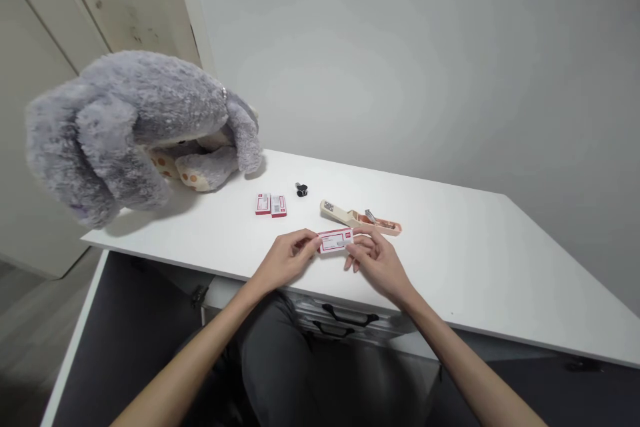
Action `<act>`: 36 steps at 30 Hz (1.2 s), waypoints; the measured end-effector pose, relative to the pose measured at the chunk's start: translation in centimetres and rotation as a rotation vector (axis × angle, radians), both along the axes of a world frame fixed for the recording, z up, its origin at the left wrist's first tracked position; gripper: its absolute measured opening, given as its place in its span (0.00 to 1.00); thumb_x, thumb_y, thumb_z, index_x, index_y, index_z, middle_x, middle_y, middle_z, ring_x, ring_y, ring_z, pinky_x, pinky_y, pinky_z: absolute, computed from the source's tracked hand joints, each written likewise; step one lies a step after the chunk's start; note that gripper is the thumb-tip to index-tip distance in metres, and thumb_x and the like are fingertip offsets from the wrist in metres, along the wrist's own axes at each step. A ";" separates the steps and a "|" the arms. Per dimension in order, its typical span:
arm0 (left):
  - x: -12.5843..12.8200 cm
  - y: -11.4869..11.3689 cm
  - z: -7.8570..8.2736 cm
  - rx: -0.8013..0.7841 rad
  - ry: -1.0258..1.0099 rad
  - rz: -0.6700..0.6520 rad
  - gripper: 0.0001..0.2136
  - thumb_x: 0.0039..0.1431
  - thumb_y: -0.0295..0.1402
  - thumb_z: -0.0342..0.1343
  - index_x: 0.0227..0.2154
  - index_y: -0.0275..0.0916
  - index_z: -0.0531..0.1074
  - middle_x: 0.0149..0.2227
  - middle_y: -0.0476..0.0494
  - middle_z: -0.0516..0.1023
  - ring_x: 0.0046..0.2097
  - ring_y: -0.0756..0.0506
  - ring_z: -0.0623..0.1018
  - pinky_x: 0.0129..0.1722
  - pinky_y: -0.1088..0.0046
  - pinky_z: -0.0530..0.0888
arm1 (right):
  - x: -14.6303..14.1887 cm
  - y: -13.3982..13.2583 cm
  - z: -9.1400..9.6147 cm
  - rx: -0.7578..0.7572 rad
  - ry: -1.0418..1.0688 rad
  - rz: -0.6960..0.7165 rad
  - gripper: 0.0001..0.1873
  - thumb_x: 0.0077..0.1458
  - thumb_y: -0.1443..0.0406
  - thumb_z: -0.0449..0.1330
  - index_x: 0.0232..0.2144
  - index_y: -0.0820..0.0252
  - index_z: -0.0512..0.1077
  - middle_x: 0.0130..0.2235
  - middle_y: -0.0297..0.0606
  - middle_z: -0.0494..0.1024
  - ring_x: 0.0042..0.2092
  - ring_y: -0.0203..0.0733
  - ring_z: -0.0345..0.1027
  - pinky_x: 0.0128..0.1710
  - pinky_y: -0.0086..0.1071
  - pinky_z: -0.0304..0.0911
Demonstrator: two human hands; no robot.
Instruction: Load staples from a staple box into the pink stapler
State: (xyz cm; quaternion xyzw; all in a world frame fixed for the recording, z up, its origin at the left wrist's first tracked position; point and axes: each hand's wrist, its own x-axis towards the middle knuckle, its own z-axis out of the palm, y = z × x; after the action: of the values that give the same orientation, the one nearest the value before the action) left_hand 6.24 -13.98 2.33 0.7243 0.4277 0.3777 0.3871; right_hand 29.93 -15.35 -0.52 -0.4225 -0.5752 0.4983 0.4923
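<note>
Both hands hold a small red-and-white staple box point(333, 238) just above the white desk's front part. My left hand point(286, 257) is closed, pinching the box's left end between thumb and fingers. At the other end, my right hand point(377, 260) grips the box with thumb and index finger, its lower fingers curled beneath. A small greyish patch shows on the box by the right thumb; I cannot tell what it is. Right behind the hands lies a cream-and-pink stapler point(345, 215), unfolded, with a metal part standing up from its pink half.
Two similar red-and-white boxes point(279, 206) lie side by side to the left. A small black clip-like object point(301, 189) sits behind them. A big grey plush toy point(165, 100) occupies the desk's left end. Drawers with black handles point(350, 315) are under the front edge point(480, 331).
</note>
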 end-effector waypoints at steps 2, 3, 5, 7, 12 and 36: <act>-0.2 0.1 0.1 0.014 -0.003 0.086 0.18 0.71 0.48 0.52 0.34 0.39 0.78 0.30 0.48 0.80 0.34 0.47 0.77 0.36 0.72 0.72 | -0.1 0.0 -0.2 0.008 -0.023 0.020 0.24 0.62 0.50 0.68 0.53 0.54 0.69 0.45 0.43 0.84 0.32 0.42 0.80 0.29 0.35 0.70; -0.4 0.3 0.2 0.025 -0.002 0.150 0.19 0.72 0.48 0.51 0.33 0.40 0.77 0.29 0.48 0.79 0.33 0.47 0.77 0.36 0.72 0.72 | -0.1 0.0 -0.3 0.012 -0.036 0.027 0.25 0.62 0.49 0.68 0.54 0.54 0.69 0.46 0.43 0.85 0.33 0.42 0.80 0.30 0.35 0.70; -1.0 0.9 0.1 0.060 0.022 0.303 0.19 0.72 0.48 0.50 0.32 0.40 0.75 0.29 0.49 0.79 0.32 0.47 0.76 0.37 0.71 0.71 | -0.1 0.0 -0.4 0.013 -0.057 0.033 0.26 0.63 0.49 0.68 0.55 0.54 0.68 0.46 0.44 0.85 0.33 0.42 0.79 0.30 0.35 0.70; -1.6 1.9 0.0 0.108 0.088 0.453 0.18 0.72 0.48 0.50 0.33 0.41 0.74 0.30 0.48 0.80 0.33 0.45 0.77 0.38 0.70 0.71 | -0.2 0.1 -0.5 0.012 -0.071 0.035 0.25 0.63 0.49 0.67 0.54 0.54 0.69 0.44 0.43 0.85 0.33 0.42 0.79 0.30 0.35 0.70; -2.4 3.9 -0.6 0.143 0.418 0.631 0.18 0.71 0.50 0.52 0.33 0.42 0.70 0.32 0.42 0.80 0.35 0.39 0.77 0.38 0.64 0.70 | -0.2 0.1 -0.3 0.017 -0.106 0.041 0.21 0.66 0.50 0.64 0.52 0.56 0.70 0.40 0.42 0.84 0.33 0.42 0.78 0.30 0.34 0.69; -3.3 4.2 -1.1 0.543 0.687 0.084 0.22 0.72 0.34 0.48 0.65 0.46 0.72 0.72 0.43 0.69 0.74 0.26 0.58 0.71 0.36 0.54 | -3.8 2.1 0.1 0.494 -0.734 0.097 0.10 0.70 0.54 0.63 0.46 0.46 0.83 0.47 0.37 0.79 0.35 0.39 0.72 0.39 0.35 0.65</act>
State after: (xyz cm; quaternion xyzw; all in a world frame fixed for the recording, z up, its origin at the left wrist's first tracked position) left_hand 2.91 -9.74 1.23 0.8652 0.4460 0.2292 0.0024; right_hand 26.11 -13.26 -0.46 -0.4136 -0.8327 0.1854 0.3180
